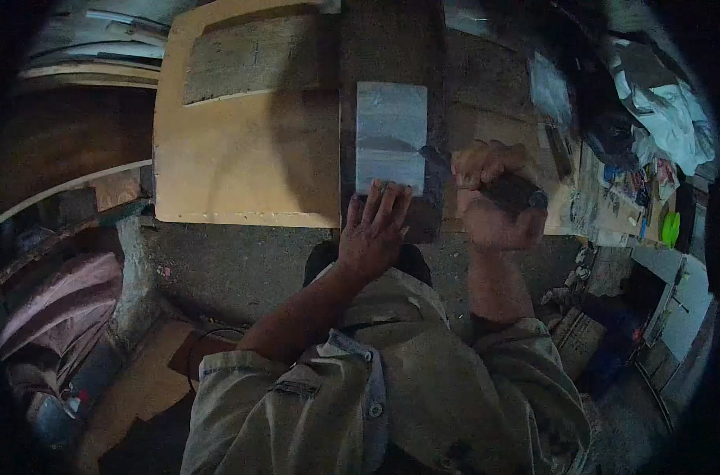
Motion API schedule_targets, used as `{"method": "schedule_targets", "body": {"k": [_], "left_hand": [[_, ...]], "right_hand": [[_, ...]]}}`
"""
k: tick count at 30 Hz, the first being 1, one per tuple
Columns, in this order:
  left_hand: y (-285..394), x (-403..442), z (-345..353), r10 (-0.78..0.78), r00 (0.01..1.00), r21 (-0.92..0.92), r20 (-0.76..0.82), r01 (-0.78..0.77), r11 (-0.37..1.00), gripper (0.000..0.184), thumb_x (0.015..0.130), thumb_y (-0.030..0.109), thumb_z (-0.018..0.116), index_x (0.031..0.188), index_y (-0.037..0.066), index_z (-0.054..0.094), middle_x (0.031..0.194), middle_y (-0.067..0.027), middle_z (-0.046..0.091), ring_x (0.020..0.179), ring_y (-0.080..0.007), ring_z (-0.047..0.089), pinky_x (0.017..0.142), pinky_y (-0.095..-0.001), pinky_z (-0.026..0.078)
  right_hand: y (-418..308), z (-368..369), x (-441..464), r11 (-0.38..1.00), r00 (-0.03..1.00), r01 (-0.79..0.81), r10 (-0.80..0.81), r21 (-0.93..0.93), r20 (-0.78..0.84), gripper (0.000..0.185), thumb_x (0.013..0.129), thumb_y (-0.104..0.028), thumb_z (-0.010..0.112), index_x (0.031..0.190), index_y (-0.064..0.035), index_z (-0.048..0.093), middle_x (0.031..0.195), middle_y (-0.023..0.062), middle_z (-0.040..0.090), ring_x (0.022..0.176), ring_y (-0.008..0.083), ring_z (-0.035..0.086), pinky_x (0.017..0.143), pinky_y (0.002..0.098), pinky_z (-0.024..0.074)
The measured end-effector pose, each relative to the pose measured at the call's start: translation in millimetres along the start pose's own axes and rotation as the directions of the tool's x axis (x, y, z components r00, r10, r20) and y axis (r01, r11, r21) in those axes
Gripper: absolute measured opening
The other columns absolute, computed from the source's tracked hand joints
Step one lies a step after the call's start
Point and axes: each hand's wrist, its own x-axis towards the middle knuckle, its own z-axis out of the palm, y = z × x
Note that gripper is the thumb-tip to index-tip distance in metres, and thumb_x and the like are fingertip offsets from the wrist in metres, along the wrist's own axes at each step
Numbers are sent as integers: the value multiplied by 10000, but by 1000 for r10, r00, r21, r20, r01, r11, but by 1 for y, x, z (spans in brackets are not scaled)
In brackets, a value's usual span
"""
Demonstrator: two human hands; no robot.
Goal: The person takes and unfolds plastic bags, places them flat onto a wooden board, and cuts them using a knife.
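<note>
My left hand (378,226) lies with its fingers stretched out on the near end of a pale, grey-white rectangular plate (392,119). The plate rests lengthwise on a long dark board (393,47). A curved dark mark or shadow crosses the plate's middle. To the right of the plate, my right hand (494,198) is closed around a dark-handled tool (517,192), both blurred. The tool's narrow dark end points left toward the plate's right edge. Whether it touches the plate I cannot tell.
Under the dark board is a yellowish worktable (233,162) with a flat brown panel (253,63) at its back left. Plastic bags (661,95) and small items, including a bright green ring (670,229), lie at the right. Pinkish cloth (59,309) hangs at the lower left.
</note>
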Motion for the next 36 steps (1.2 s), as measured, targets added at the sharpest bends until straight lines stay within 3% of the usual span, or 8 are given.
{"method": "schedule_targets", "body": {"k": [14, 15, 17, 18, 19, 26, 28, 36], "left_hand": [[0, -2, 5, -26, 987, -78, 160, 39, 996, 632, 914, 341, 536, 1433, 42, 337, 1473, -218, 275, 1401, -398, 205, 1139, -546, 169], [0, -3, 5, -23, 991, -88, 130, 35, 996, 627, 914, 336, 539, 1430, 39, 340, 1473, -218, 277, 1401, -401, 202, 1139, -545, 169], [0, -4, 5, -19, 995, -97, 102, 28, 995, 623, 915, 331, 541, 1426, 35, 344, 1472, -218, 279, 1402, -403, 199, 1140, -544, 168], [1, -2, 4, -23, 995, -99, 101, 33, 995, 625, 914, 326, 545, 1427, 34, 340, 1474, -216, 275, 1399, -405, 203, 1139, -543, 172], [0, -1, 3, -28, 995, -98, 99, 38, 995, 628, 913, 321, 550, 1428, 33, 335, 1476, -215, 270, 1397, -408, 207, 1138, -543, 176], [1, -1, 4, -2, 996, -23, 84, 4, 1000, 673, 898, 325, 568, 1446, 38, 303, 1476, -215, 262, 1382, -417, 233, 1132, -545, 192], [2, 1, 1, -31, 994, -69, 103, 38, 997, 684, 893, 321, 575, 1450, 39, 298, 1467, -218, 273, 1383, -420, 227, 1131, -544, 194], [3, 5, 0, -28, 996, -77, 89, 35, 996, 636, 886, 314, 587, 1411, 30, 366, 1442, -224, 286, 1379, -423, 216, 1123, -563, 187]], "right_hand": [[-9, 58, 3, 987, 985, -18, -11, 159, 175, 687, 826, -709, 471, 943, -35, 521, 832, 100, 495, 779, 219, 469, 739, 389, 372], [-11, 58, -4, 876, 820, -252, 419, 411, -389, 668, 836, -688, 480, 956, -33, 521, 838, 99, 498, 789, 220, 470, 744, 389, 371], [2, 53, -9, 669, 215, -233, 744, 706, -633, 649, 845, -667, 489, 969, -31, 521, 845, 98, 501, 798, 221, 472, 749, 388, 370], [20, 44, -4, 851, 778, -299, 479, 431, -407, 615, 863, -630, 491, 985, -28, 524, 851, 93, 504, 799, 220, 474, 750, 388, 371], [30, 40, -1, 977, 987, -133, 116, 167, 109, 581, 880, -592, 494, 1000, -25, 526, 858, 88, 506, 800, 220, 476, 750, 388, 372], [-5, 37, -23, 729, 839, -197, 472, 656, -272, 536, 869, -564, 506, 973, -39, 535, 846, 81, 502, 775, 214, 449, 724, 382, 354], [13, 30, -3, 989, 991, -124, 120, 83, 57, 544, 861, -581, 508, 954, -45, 537, 837, 83, 504, 769, 210, 442, 713, 375, 347], [2, 20, -9, 998, 998, -61, 60, 24, 26, 566, 871, -598, 491, 954, -40, 540, 829, 88, 510, 747, 204, 454, 684, 359, 353]]}}
